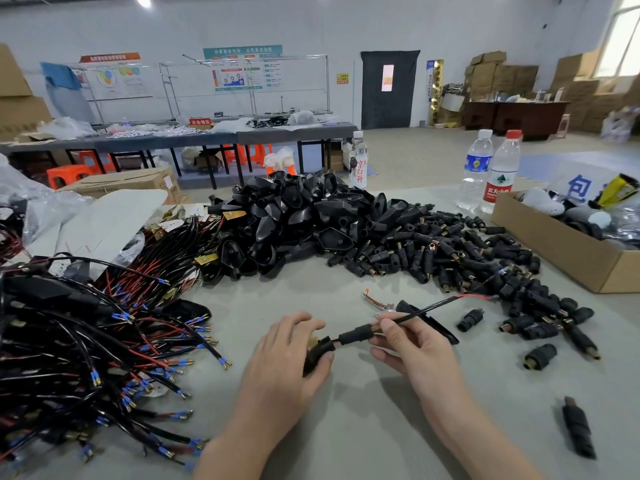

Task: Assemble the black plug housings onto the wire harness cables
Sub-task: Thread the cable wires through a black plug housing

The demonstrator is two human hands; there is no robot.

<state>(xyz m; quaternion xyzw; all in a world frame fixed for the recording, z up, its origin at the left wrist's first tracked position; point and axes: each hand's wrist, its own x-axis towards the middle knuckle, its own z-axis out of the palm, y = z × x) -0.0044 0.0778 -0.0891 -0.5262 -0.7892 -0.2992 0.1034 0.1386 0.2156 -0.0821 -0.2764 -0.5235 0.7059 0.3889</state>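
Note:
My left hand grips a black plug housing low in the middle of the table. My right hand pinches a black cable just behind a black sleeve that sits on it, right next to the housing. The cable runs up to the right and ends in a red wire. A heap of wire harness cables with blue crimp ends lies at the left. A pile of large black housings and a pile of small black plug pieces lie beyond my hands.
A flat black cover lies under my right hand. Loose plug pieces and a black part lie at the right. A cardboard box stands at the far right. Three water bottles stand behind the piles.

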